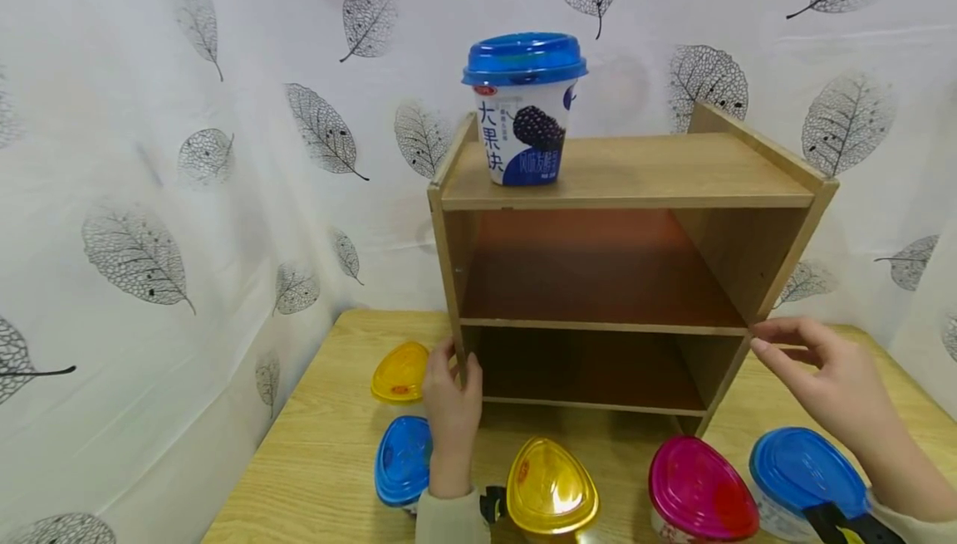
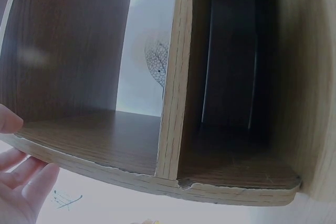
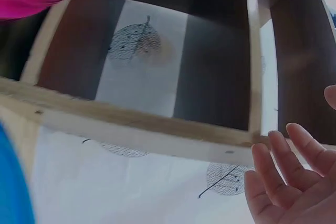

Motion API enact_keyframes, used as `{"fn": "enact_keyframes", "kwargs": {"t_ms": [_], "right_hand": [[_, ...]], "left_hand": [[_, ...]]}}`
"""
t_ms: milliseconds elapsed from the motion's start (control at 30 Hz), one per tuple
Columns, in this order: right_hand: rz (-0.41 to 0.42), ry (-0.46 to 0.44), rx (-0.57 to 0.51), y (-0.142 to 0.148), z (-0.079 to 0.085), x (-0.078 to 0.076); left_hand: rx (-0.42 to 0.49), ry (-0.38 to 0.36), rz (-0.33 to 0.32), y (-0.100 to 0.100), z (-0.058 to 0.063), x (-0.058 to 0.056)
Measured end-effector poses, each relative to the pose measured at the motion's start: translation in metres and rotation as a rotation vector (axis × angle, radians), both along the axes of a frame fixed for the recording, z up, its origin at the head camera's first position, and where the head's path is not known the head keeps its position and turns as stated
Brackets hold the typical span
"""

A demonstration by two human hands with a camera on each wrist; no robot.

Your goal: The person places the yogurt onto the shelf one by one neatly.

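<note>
A small wooden shelf (image 1: 628, 170) with open compartments stands on the table. My left hand (image 1: 453, 407) grips the front edge of its left side panel, thumb inside and fingers outside; the left wrist view shows that hand (image 2: 23, 187) at the panel edge. At the right side panel, my right hand (image 1: 830, 370) has its fingertips right at the edge, level with the middle board. In the right wrist view its fingers (image 3: 281, 174) look extended and relaxed, the thumb apart from them. A white yogurt cup (image 1: 523, 133) with a blue lid and a blackberry picture stands upright on the shelf's top left.
Lidded cups stand around the shelf: one yellow (image 1: 399, 371) and one blue (image 1: 404, 461) by my left arm, another yellow (image 1: 552, 486) in front, a pink (image 1: 703, 490) and a blue (image 1: 807, 471) at right. A leaf-patterned curtain (image 1: 247, 220) hangs behind the wooden table (image 1: 299, 461).
</note>
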State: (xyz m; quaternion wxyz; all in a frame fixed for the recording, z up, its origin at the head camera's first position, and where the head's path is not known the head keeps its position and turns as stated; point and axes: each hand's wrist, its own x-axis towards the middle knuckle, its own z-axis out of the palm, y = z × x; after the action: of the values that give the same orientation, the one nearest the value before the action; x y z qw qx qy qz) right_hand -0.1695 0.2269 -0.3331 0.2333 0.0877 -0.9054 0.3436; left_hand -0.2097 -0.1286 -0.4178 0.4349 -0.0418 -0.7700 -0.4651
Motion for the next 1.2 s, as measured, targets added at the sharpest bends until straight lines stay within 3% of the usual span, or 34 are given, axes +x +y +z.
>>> {"fn": "enact_keyframes", "kwargs": {"t_ms": [200,300,533,767,1033,1200], "right_hand": [[-0.042,-0.055,0.033,0.029,-0.043,-0.007],[-0.049,-0.115,0.048,0.034,-0.055,-0.001],[-0.068,-0.146,0.061,0.017,-0.046,0.024],[-0.137,-0.207,0.152,0.020,-0.059,0.031],[-0.329,-0.249,0.294,0.022,-0.061,0.044],[-0.390,-0.321,0.339,0.022,-0.059,0.048]], "left_hand": [[0.000,0.001,-0.003,0.001,0.000,0.000],[0.005,-0.015,-0.001,0.001,0.001,0.002],[0.008,-0.005,-0.002,0.000,0.001,0.003],[0.015,0.002,-0.007,-0.001,0.001,0.001],[0.001,0.005,-0.010,0.000,0.000,0.000],[0.000,0.009,-0.013,0.001,0.001,-0.001]]}}
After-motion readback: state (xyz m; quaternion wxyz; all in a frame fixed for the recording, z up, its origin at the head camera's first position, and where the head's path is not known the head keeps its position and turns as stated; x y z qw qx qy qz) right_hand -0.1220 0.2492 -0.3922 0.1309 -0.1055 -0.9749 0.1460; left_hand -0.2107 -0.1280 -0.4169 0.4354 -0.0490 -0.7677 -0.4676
